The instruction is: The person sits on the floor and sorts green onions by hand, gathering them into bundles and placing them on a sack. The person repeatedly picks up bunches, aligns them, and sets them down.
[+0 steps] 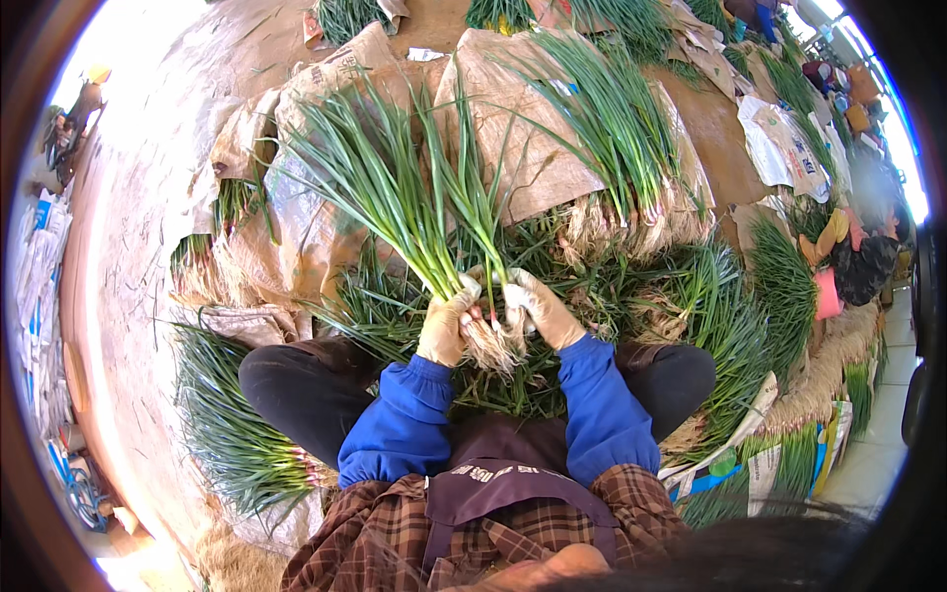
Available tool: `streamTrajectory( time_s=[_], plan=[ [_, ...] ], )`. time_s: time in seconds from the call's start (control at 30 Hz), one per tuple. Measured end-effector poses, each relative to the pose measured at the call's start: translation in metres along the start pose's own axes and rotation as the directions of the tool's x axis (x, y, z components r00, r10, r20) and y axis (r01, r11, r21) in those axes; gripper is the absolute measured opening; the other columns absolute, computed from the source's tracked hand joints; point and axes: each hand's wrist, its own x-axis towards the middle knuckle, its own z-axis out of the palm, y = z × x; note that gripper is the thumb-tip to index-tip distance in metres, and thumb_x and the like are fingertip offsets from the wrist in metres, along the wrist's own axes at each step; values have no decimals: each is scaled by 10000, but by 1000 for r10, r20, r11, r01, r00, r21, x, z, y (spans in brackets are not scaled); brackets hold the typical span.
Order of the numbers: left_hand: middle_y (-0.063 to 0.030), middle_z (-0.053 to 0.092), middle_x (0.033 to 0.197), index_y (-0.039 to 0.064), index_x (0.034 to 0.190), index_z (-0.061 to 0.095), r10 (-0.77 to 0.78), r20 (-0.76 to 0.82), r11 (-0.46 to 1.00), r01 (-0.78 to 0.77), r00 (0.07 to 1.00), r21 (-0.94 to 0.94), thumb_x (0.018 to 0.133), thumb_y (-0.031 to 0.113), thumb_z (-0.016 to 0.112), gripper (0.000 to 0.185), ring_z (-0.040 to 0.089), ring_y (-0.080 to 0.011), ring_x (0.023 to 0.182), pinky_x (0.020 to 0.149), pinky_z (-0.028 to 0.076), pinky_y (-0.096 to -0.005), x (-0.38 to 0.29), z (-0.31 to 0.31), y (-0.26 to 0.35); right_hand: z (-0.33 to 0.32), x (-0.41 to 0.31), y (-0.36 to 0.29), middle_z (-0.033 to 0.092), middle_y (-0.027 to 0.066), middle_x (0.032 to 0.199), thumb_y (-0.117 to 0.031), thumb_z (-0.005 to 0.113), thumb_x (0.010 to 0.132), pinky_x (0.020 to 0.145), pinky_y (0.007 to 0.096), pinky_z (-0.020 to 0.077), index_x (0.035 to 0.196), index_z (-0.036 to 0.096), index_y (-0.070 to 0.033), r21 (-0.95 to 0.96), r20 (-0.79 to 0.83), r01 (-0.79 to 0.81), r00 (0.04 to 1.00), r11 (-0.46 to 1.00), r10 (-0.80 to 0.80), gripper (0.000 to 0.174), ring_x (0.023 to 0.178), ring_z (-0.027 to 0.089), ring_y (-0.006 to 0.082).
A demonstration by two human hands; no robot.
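Note:
My left hand, in a pale glove, is shut around a bunch of green onions just above their roots. The leaves fan out up and to the left, and the pale stringy roots hang below, between my hands. My right hand, gloved too, holds a few green onion stalks near their base, close beside the bunch. Its fingertips are partly hidden behind the stalks. Loose green leaves lie beneath both hands, between my crossed legs.
Sacks lie ahead, with a pile of green onions at their right. Another pile lies by my left knee, and more onions are heaped at my right. A person in dark patterned clothing sits at far right beside further rows.

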Motion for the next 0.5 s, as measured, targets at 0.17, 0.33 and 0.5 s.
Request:
streamTrajectory(
  time_s=[0.17,0.33,0.5],
  plan=[
    [-29,619,797,64,981,556,-5,157,997,17,988,-70,873,19,580,120,544,-88,598,569,488,-226,-17,-2,-13,38,4,60,599,6,806,-214,493,987,546,206,449,1050,577,-23,-493,-435,263,750,829,-497,219,632,537,81],
    [-126,657,890,8,1096,564,-28,139,996,40,990,-85,912,83,546,199,660,-204,756,659,581,-357,-26,13,0,-32,0,43,655,26,804,-321,472,985,522,214,428,1100,591,-100,-184,-720,23,678,983,-151,277,572,512,61],
    [-113,617,714,-28,978,587,-126,151,973,93,981,211,878,48,593,126,635,-205,678,483,555,-341,-11,-21,-11,25,18,-7,671,89,835,-459,594,866,676,362,509,980,642,-61,-874,-258,-133,942,468,-214,416,745,645,224]
  ],
)
